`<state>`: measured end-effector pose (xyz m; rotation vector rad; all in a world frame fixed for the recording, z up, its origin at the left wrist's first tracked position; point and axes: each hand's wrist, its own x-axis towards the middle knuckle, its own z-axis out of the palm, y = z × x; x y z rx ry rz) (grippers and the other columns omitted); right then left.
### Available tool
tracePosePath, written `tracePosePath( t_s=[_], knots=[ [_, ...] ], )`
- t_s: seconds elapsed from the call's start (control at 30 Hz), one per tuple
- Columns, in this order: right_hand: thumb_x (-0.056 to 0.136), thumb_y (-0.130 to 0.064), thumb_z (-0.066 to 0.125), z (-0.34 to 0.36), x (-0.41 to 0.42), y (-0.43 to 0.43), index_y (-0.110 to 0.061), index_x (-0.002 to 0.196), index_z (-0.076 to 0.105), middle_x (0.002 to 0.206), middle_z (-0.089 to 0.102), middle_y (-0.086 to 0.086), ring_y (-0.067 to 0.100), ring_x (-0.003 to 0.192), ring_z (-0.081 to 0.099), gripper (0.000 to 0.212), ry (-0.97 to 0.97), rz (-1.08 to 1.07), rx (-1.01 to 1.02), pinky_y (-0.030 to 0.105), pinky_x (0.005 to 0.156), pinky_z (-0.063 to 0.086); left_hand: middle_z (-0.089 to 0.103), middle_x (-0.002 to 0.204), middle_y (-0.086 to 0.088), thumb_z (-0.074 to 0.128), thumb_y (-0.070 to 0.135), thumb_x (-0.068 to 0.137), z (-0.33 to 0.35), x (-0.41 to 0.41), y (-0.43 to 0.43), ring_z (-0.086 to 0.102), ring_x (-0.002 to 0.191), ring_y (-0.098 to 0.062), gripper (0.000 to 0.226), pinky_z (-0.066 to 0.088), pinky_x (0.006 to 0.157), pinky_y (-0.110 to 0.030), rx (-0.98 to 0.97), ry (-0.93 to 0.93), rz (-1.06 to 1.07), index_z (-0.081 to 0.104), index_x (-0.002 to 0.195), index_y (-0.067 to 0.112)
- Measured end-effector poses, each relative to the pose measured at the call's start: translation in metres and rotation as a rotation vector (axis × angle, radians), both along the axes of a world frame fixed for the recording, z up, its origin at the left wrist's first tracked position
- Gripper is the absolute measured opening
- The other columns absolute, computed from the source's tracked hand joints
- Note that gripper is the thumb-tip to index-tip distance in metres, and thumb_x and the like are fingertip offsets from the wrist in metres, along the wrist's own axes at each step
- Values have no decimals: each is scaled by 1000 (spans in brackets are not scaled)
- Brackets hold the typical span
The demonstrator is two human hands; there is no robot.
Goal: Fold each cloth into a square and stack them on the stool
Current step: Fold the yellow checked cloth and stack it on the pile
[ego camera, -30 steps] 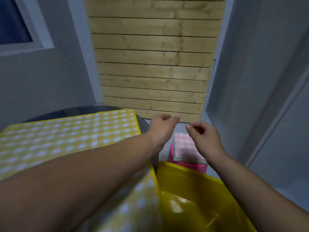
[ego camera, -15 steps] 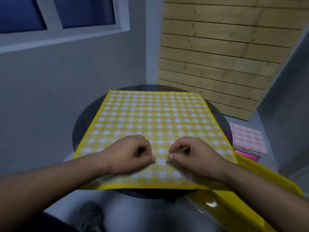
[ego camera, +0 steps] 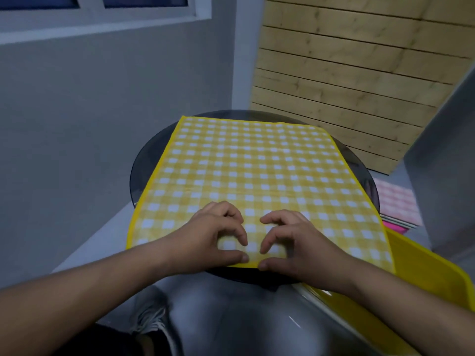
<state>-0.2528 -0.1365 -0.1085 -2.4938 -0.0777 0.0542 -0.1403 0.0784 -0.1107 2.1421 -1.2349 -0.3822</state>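
A yellow-and-white checked cloth lies spread flat over a round dark glass table. My left hand and my right hand sit side by side at the middle of its near hem. On each hand the fingers curl down on top of the fabric and the thumb lies at the hem, pinching the edge. To the right, lower down, a folded pink checked cloth rests on a pink stool, partly hidden by the table.
A yellow plastic tub stands at the right, touching the table's near-right side. A wooden slat panel leans behind the table. Grey walls close in on the left and right. My knees are under the table's near edge.
The view swung left from the stool to the table. Both hands left the pink cloth, came down on the yellow cloth and slid back to its near hem.
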Motion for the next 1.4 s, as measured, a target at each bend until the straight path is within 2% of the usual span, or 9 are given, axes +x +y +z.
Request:
tracePosePath(
  t_s=[0.4,0.67,0.77,0.9,1.1,1.17,1.27,1.33,1.4],
  knots=[
    [79,-45,76,2,-5,4,-39,82,73,148,34,-25,-3,142,17,7,61,-1,39,42,118,21,49,117,23,84,47,73,1,-1,-2,40,126,-2,17,34,109,-29,-8,88,33,76,86,38],
    [84,-42,71,7,-5,6,-38,81,72,151,32,-24,-3,143,17,5,90,-11,38,41,119,17,57,117,20,85,39,75,12,-3,-4,48,120,2,9,37,103,-21,-20,209,44,79,81,37],
    [83,-38,74,20,-2,6,-39,76,72,144,44,-21,-6,137,30,7,62,-57,147,35,117,27,70,103,7,86,29,75,27,-2,-6,64,102,-5,9,48,94,-22,-81,323,4,81,81,25],
    [82,-31,77,43,8,5,-32,71,74,137,53,-17,-15,123,43,11,33,-129,263,16,104,31,76,91,3,86,28,75,47,5,-10,70,91,-11,10,54,92,-32,-107,350,5,81,82,23],
    [83,-30,76,64,24,0,-22,76,76,126,64,-13,-9,117,55,10,-11,-176,364,28,108,37,77,85,-2,85,27,77,76,21,-20,70,84,-20,6,53,89,-40,-143,293,13,81,80,22],
    [81,-29,78,72,28,1,-19,75,76,114,70,-12,-9,108,61,12,-50,-196,376,28,104,43,77,81,-1,84,28,78,87,28,-24,68,77,-12,7,54,82,-37,-139,258,39,81,77,22],
    [79,-29,79,86,35,-1,-15,76,75,92,75,-6,2,91,68,15,-154,-216,362,30,89,52,75,75,4,84,29,78,103,39,-31,62,69,-1,9,48,67,-19,-112,193,64,81,76,20],
    [79,-32,79,97,39,-5,-16,78,75,83,75,-6,4,79,68,16,-214,-210,311,26,77,54,75,72,6,84,30,78,114,47,-37,60,67,2,11,45,66,-14,-94,126,75,81,76,20],
    [78,-38,79,107,44,-12,-21,76,74,76,73,-11,0,72,65,18,-274,-225,207,19,69,52,75,73,7,84,31,78,124,58,-43,60,68,3,12,47,68,-17,-92,74,92,81,76,20]
  ],
)
